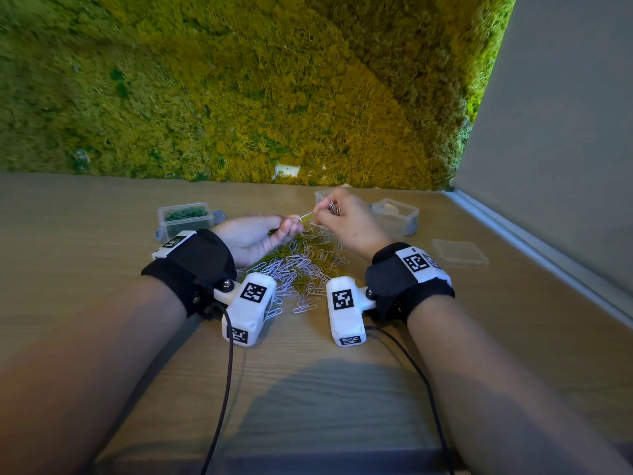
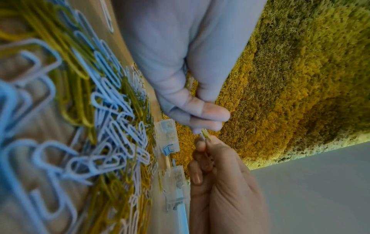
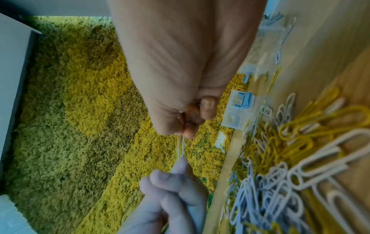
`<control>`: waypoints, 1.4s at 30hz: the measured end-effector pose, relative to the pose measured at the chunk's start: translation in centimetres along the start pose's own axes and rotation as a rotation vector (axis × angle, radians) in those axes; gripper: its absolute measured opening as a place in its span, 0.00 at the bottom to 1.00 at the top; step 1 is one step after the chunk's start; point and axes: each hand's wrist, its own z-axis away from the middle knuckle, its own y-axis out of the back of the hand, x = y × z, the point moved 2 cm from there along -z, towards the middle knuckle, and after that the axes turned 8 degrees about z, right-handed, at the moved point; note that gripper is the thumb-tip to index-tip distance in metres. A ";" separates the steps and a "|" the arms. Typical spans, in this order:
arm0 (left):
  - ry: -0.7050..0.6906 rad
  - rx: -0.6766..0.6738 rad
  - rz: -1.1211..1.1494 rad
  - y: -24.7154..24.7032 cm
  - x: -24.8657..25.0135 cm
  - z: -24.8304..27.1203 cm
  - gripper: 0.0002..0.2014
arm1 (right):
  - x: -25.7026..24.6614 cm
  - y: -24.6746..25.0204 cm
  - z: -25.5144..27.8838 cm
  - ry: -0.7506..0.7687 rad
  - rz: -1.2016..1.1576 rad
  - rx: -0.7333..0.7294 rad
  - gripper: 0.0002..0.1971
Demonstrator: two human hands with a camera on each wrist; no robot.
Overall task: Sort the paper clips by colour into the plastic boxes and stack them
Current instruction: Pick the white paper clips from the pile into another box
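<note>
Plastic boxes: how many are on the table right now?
3: one with green clips at far left, one at far right, one mostly hidden behind the right hand. Others may be hidden.

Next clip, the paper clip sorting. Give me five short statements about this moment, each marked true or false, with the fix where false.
1. Both hands, left hand and right hand, pinch one paper clip between them. True.
2. The box on the left holds white clips. False: it holds dark green clips.
3. The unsorted pile is a mix of white and yellow clips. True.
4. A loose lid lies on the table right of the right hand. True.
5. The boxes are already stacked. False: they stand apart on the table, such as the open box on the right.
</note>
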 end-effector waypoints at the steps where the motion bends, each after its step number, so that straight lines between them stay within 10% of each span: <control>1: -0.002 0.000 0.007 0.0 0.0 0.0 0.10 | -0.2 0.0 0.0 0.020 0.045 0.020 0.01; 9: 0.042 0.012 0.044 0.1 0.0 -0.2 0.10 | 0.2 -0.5 -0.4 -0.052 0.054 -0.028 0.04; 14: 0.109 0.077 -0.030 0.9 0.3 -0.3 0.13 | 2.0 -1.0 -0.6 -0.422 -0.556 -0.024 0.08; 18: 0.182 0.021 0.097 -0.2 -0.3 0.2 0.21 | -1.0 -1.0 -0.3 -0.309 -0.952 -0.014 0.09; 26: 0.253 0.031 0.348 0.2 0.0 -0.2 0.13 | -2.5 -0.1 0.6 -0.075 -0.296 -0.166 0.06; 33: 0.210 0.052 0.616 2.2 0.7 -1.3 0.13 | -1.6 -0.9 1.7 -0.028 0.056 -0.780 0.24; 42: 0.185 0.079 0.466 1.7 0.4 -1.1 0.14 | 0.5 -1.4 0.9 -0.065 -0.170 -0.448 0.10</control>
